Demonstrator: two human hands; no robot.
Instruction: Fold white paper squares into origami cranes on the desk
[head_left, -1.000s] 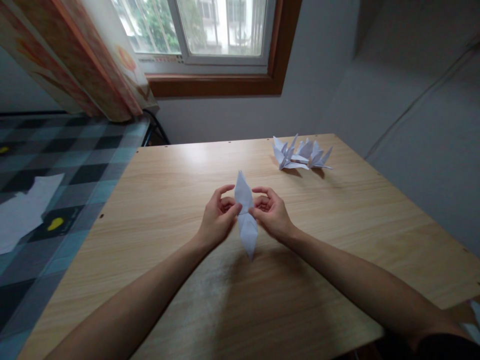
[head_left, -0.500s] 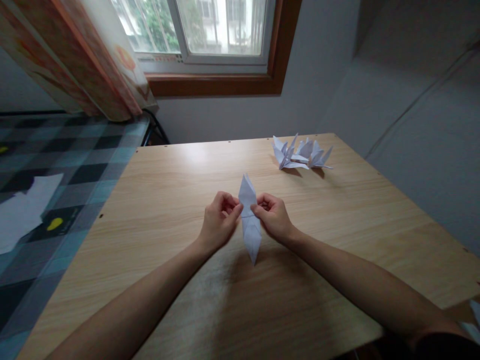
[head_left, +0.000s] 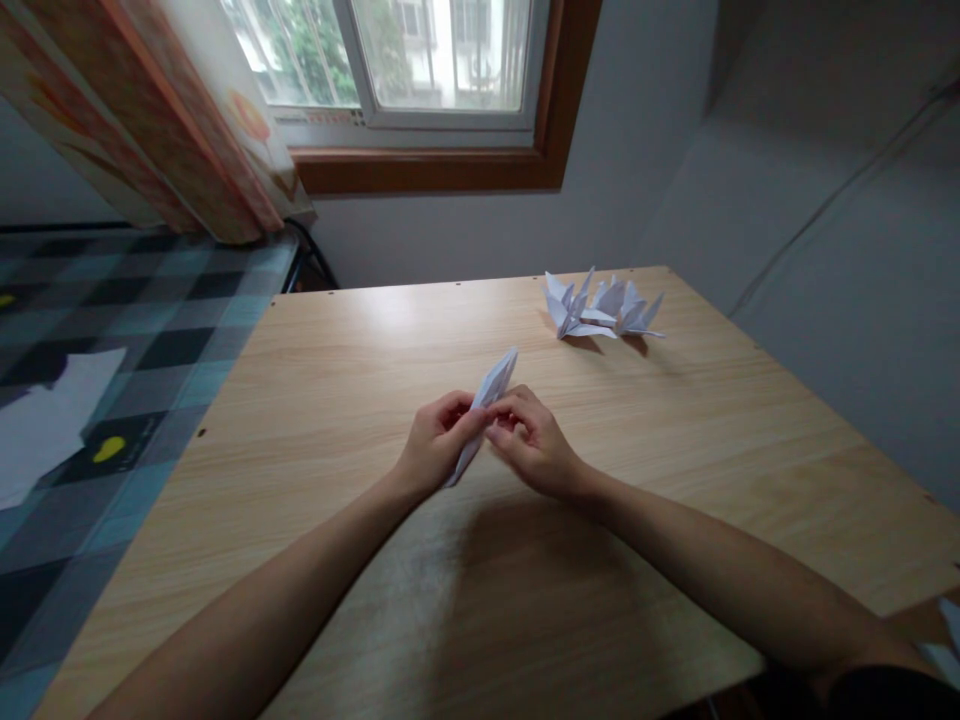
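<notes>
A white piece of folded paper (head_left: 496,380), long and narrow with pointed ends, is held above the wooden table (head_left: 360,360), tilted with its upper tip to the right. My left hand (head_left: 439,440) is closed on its middle, the thumb lying across the front. From the other side my right hand (head_left: 536,445) has its curled fingertips at the paper's right edge, close to the left thumb. Both hands cover the middle of the paper. Beyond them, at the back right of the table, sit several white origami cranes (head_left: 574,310) close together.
To the left, a bed or table with a checked cloth (head_left: 180,350) bears white paper sheets (head_left: 56,420). A window (head_left: 442,60) and a floral curtain (head_left: 187,110) are behind. More white paper (head_left: 946,655) shows at the lower right edge.
The folded paper has turned from nearly upright, broad face toward me, to a rightward tilt, seen narrower. My right fingers have moved left toward the left thumb. The cranes have not moved.
</notes>
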